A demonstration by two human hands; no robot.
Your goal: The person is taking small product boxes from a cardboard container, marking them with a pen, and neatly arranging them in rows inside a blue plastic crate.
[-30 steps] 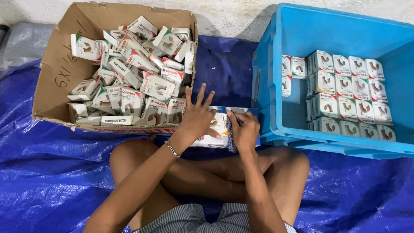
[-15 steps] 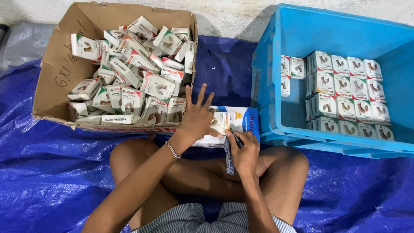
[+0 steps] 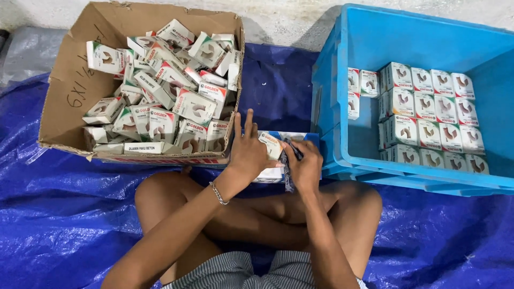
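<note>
- A crinkled blue plastic tarpaulin (image 3: 64, 214) is being used as the ground sheet over the floor, and everything is being kept on it, probably to keep the goods clean.
- A large blue plastic crate (image 3: 342, 155) is being kept at the person's right; small white cartons (image 3: 428, 120) are being stacked inside it in neat upright rows against the far side, seemingly so that more fit.
- A brown corrugated cardboard box (image 3: 69, 96) is being kept at the left, flaps open, and a loose heap of small white, red and green printed cartons (image 3: 176, 96) is being held in it, tipped every way.
- A flat white and blue pack (image 3: 289, 138) is being kept on the tarpaulin between the box and the crate, just in front of the crossed legs, within easy reach.
- The left hand (image 3: 247, 155), a thin bracelet at its wrist, is being pressed over that pack with its fingers spread and not closed on anything, apparently to steady it.
- The right hand (image 3: 304, 167) is being held with its fingers closed on a dark narrow strip (image 3: 288, 174), just beside one small white carton (image 3: 270, 144) lying on the pack.
- Compared with half a second ago, both hands are being kept at the same spot; the right one is being held slightly higher and closer to the left.
</note>
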